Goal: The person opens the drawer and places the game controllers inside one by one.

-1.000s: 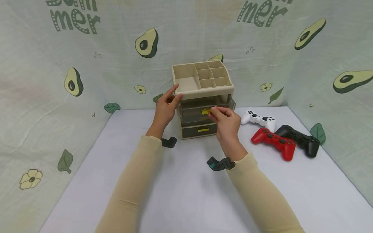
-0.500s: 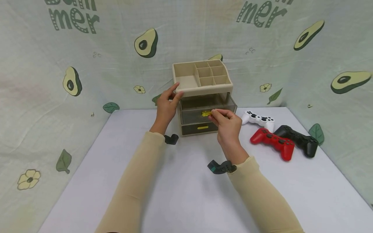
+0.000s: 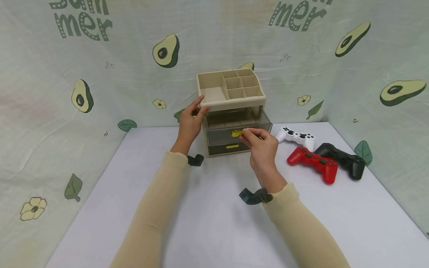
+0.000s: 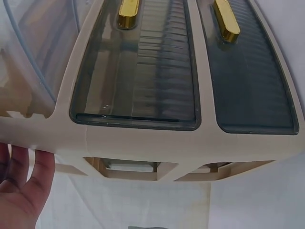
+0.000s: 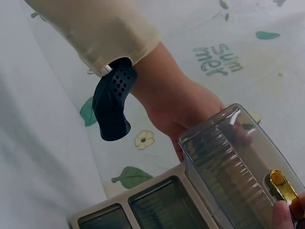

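Note:
A cream desktop organizer (image 3: 234,102) stands against the back cloth, with an open compartment tray on top. Its smoky clear upper drawer (image 3: 218,138) is pulled partway out, and a ridged floor shows inside. Thumb and forefinger of my right hand (image 3: 263,147) pinch the gold drawer handle (image 3: 236,133). The right wrist view shows those fingertips (image 5: 282,215) at the handle (image 5: 281,183). My left hand (image 3: 189,124) grips the organizer's upper left corner, thumb in front. In the left wrist view, its fingers (image 4: 40,171) touch the cream side wall, and two further drawers (image 4: 143,71) are closed.
To the right of the organizer lie a white game controller (image 3: 296,137), a red one (image 3: 314,163) and a black one (image 3: 342,159). A printed cloth (image 3: 134,74) hangs behind and at the sides of the white table (image 3: 214,216).
The upper drawer has come further out toward me, drawn by my right hand on its handle. My left hand keeps its hold on the organizer's corner.

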Demonstrator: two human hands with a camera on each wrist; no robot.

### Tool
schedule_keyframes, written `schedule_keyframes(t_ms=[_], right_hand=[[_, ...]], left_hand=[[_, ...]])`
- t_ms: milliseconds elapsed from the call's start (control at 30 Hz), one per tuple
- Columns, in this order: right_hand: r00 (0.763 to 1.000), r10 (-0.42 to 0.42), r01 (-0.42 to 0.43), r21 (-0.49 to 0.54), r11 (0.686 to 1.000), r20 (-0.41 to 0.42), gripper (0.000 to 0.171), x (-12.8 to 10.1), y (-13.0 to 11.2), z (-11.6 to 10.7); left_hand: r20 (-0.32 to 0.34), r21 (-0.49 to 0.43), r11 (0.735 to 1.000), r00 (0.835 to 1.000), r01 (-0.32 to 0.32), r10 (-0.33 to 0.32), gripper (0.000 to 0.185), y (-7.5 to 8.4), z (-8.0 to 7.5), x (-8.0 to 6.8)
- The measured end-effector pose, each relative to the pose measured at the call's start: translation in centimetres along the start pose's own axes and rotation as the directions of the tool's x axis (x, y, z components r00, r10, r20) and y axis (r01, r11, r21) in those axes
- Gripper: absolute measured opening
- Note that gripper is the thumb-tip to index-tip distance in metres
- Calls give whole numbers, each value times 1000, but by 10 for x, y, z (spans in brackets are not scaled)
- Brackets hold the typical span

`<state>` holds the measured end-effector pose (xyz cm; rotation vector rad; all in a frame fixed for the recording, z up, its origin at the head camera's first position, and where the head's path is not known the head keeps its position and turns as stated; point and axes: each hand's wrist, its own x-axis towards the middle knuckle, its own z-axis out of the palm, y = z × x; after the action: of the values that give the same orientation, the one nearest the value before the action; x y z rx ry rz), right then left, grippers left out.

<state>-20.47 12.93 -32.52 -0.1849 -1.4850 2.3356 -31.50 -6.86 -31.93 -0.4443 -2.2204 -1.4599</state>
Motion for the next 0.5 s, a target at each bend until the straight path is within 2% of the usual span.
schedule_keyframes(t_ms=[233, 500], right_hand=[[1000, 4, -5, -29, 1000, -7, 12, -4, 1, -3], [1000, -13, 13, -15, 1000, 3, 12, -8, 3, -6]], left_hand=[[13, -6, 1000, 1000, 9, -9, 55, 0, -2, 0], [18, -21, 1000, 1000, 10, -9, 55, 1, -3, 0]])
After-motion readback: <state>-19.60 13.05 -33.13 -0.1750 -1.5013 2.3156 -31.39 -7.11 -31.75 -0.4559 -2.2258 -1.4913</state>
